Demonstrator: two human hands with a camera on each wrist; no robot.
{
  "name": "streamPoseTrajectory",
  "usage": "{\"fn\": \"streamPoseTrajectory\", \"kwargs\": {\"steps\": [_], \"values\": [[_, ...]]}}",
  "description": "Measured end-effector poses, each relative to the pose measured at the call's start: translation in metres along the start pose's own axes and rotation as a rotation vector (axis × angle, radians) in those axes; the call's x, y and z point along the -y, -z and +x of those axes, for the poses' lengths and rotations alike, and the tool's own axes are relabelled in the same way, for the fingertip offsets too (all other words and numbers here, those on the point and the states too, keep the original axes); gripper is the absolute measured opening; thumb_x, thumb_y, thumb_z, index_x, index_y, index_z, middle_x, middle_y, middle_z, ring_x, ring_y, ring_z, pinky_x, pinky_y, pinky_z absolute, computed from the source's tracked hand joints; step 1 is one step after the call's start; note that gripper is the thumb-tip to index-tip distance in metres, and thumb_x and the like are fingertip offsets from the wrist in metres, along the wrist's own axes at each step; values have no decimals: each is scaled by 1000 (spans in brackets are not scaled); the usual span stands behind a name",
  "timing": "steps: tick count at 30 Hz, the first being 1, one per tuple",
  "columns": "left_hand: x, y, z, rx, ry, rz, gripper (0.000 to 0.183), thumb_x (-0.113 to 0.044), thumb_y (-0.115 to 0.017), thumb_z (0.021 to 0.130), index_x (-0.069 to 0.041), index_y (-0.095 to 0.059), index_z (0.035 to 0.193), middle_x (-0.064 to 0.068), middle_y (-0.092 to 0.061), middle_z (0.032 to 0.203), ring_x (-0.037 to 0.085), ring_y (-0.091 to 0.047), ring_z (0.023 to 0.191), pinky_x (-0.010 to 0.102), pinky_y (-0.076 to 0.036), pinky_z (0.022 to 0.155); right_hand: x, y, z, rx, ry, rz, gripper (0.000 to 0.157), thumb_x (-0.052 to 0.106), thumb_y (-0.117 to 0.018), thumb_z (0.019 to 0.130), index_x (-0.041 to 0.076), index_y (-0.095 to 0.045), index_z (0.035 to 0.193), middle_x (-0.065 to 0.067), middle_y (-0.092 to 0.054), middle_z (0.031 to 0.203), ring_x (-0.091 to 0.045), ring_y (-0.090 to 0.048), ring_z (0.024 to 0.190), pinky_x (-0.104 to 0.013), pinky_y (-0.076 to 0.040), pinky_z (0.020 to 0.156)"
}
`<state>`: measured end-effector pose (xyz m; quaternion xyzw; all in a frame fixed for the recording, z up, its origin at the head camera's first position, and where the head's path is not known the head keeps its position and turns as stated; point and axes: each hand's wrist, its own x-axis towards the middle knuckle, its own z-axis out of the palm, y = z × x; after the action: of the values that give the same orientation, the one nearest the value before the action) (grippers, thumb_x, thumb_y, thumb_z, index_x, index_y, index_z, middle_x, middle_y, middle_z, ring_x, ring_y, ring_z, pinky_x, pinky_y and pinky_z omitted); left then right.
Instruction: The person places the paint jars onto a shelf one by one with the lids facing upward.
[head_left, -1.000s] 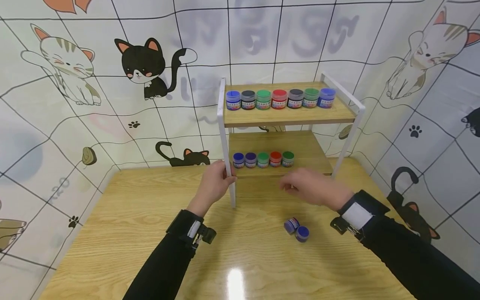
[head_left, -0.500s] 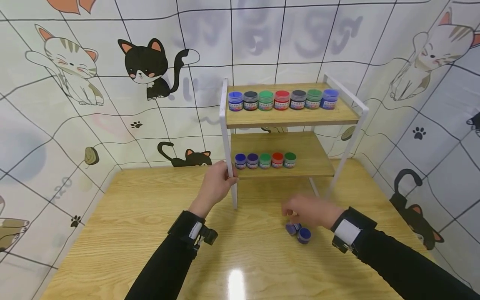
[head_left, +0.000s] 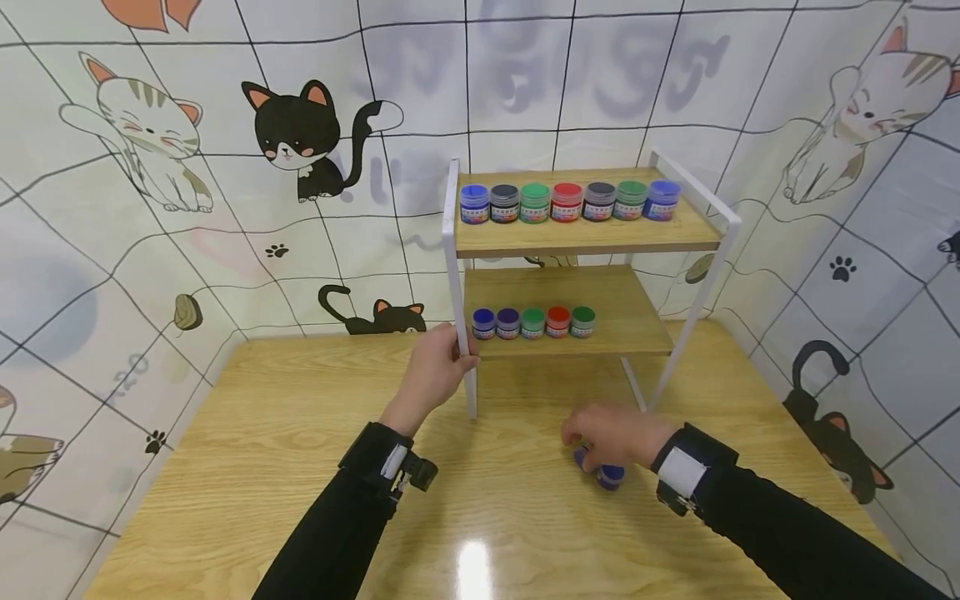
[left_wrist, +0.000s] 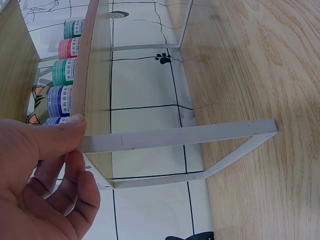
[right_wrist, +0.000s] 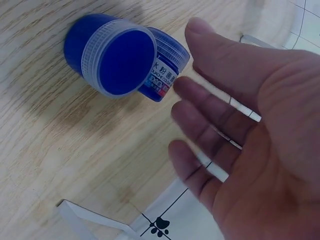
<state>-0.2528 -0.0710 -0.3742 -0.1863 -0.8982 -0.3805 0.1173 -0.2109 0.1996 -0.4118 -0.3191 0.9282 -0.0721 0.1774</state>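
Note:
My left hand [head_left: 431, 367] grips the white left leg of a two-tier shelf rack [head_left: 585, 248] at the lower shelf. In the left wrist view its thumb [left_wrist: 57, 142] lies on that leg, fingers curled behind. Just above the table my right hand [head_left: 611, 433] hovers over two blue paint jars. In the right wrist view one paint jar [right_wrist: 125, 62] shows its lid. The other paint jar [right_wrist: 165, 67] lies on its side behind it, label visible. Thumb and fingertips sit apart around that second jar, right at its edge.
Several paint jars [head_left: 566, 202] in blue, black, green and red line the upper shelf. Another row of paint jars [head_left: 532, 323] stands on the left part of the lower shelf. A cat-patterned curtain [head_left: 300, 167] backs the wooden table [head_left: 300, 467].
My right hand has come down from in front of the lower shelf to the two blue jars on the table. The left hand keeps its hold on the rack's leg.

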Motion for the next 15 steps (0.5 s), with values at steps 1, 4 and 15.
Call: {"fn": "streamPoseTrajectory", "kwargs": {"steps": [1, 4, 15], "values": [[0, 0, 0, 1, 0, -2, 10, -5, -72, 83, -9, -63, 82, 5, -54, 76, 19, -51, 67, 29, -43, 56, 0, 0, 0, 5, -10, -2, 31, 17, -82, 72, 15, -68, 100, 3, -66, 97, -15, -59, 90, -38, -50, 81], [0, 0, 0, 5, 4, -4, 11, -6, -72, 83, -9, -62, 82, 5, -54, 76, 19, -51, 68, 29, -44, 56, 0, -2, 0, 12, -36, -12, 33, 18, -83, 71, 15, -68, 100, 2, -66, 98, -16, -59, 91, -38, -50, 82], [0, 1, 0, 10, 6, 6, 11, -6, -73, 83, -9, -62, 83, 5, -55, 76, 19, -52, 69, 29, -44, 56, -1, -7, 3, 2, -22, -53, 32, 13, -86, 66, 18, -69, 93, 7, -66, 90, -11, -59, 85, -35, -51, 80]]}}
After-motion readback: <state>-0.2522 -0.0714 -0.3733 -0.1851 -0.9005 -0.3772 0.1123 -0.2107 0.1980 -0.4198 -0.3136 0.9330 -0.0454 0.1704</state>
